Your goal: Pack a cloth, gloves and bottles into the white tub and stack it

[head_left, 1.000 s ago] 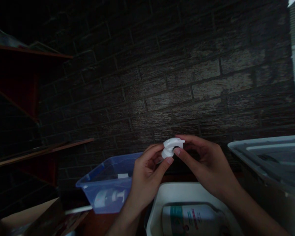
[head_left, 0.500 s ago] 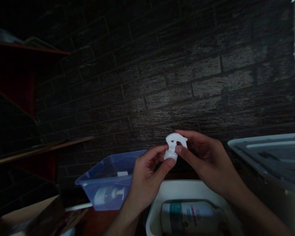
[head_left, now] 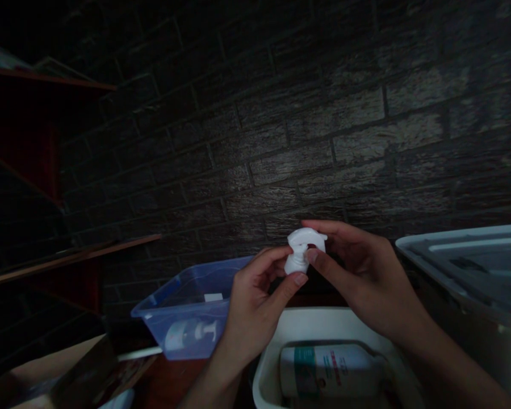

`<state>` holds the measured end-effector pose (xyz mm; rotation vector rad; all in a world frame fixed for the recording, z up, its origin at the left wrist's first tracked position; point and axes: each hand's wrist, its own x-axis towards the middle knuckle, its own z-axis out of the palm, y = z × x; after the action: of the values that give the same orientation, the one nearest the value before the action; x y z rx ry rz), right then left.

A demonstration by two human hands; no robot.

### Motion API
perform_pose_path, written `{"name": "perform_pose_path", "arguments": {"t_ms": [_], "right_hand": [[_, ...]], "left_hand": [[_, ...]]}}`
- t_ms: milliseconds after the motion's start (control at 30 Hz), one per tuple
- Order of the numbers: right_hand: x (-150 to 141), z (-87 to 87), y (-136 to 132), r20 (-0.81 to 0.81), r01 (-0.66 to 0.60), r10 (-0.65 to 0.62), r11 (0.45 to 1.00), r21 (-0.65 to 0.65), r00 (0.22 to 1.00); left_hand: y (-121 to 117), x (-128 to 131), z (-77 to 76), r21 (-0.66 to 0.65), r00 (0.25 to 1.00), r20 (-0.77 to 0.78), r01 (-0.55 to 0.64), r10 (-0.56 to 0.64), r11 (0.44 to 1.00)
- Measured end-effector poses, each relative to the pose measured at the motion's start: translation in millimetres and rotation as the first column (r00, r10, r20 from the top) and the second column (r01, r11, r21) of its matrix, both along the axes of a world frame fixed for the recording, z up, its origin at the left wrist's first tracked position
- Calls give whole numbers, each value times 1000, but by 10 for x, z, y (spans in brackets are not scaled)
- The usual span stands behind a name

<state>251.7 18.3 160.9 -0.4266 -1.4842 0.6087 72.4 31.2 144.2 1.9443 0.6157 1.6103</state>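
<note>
My hands (head_left: 259,309) pinch a white trigger-spray head (head_left: 297,262). Red print on the bottle (head_left: 319,372) is too blurred to read. A brick wall (head_left: 259,165) backs the bench (head_left: 158,382).

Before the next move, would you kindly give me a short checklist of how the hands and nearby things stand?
1. Left hand gripping the white spray head by its lower part: ok.
2. Right hand on its upper part: ok.
3. Labelled bottle lying in the white tub: ok.
4. Pump bottle inside the blue bin: ok.
5. Labelled bottle capped: cannot tell, too dim.
</note>
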Motion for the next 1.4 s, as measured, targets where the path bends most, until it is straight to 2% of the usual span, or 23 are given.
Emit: {"name": "perform_pose_path", "arguments": {"t_ms": [233, 300, 367, 433, 500, 633, 767, 867, 933, 1000, 1233, 1400], "right_hand": [[17, -7, 7, 8, 51, -51, 998, 35, 999], [23, -18, 30, 13, 94, -95, 994, 50, 995], [29, -30, 60, 18, 150, -152, 985, 86, 988], [36, -41, 88, 18, 192, -196, 973, 127, 980], [38, -47, 109, 1, 199, -200, 973, 115, 980], [31, -41, 115, -109, 88, -97, 992, -85, 989], [7, -18, 82, -152, -95, 60, 966, -241, 987], [-18, -11, 70, -106, -107, 80, 952, -286, 991], [-32, -14, 77, -97, -106, 82, 955, -278, 992], [-42, -24, 90, -100, -110, 86, 959, -262, 991], [-42, -67, 152, -63, -50, 43, 993, -106, 997], [-15, -84, 175, -44, 13, -14, 1000, -27, 999]], "left_hand": [[15, 26, -2, 75, 999, -32, -29, 31, 997], [26, 26, 0, 141, 994, -54, -85, 94, 986], [41, 18, 5, 248, 976, -70, -184, 207, 951], [56, 4, 12, 374, 937, -65, -296, 343, 879], [65, -13, 21, 492, 884, -38, -389, 466, 779], [74, -33, 30, 685, 812, 33, -443, 583, 578], [91, -40, 12, 770, 776, 66, -440, 627, 463], [107, -49, -8, 801, 755, 81, -437, 650, 408], [113, -54, -12, 807, 748, 80, -436, 658, 398], [115, -54, -6, 800, 744, 64, -437, 665, 411], [102, -34, 18, 725, 766, -70, -401, 639, 560], [121, -49, -3, 681, 757, -158, -381, 634, 625]]}}
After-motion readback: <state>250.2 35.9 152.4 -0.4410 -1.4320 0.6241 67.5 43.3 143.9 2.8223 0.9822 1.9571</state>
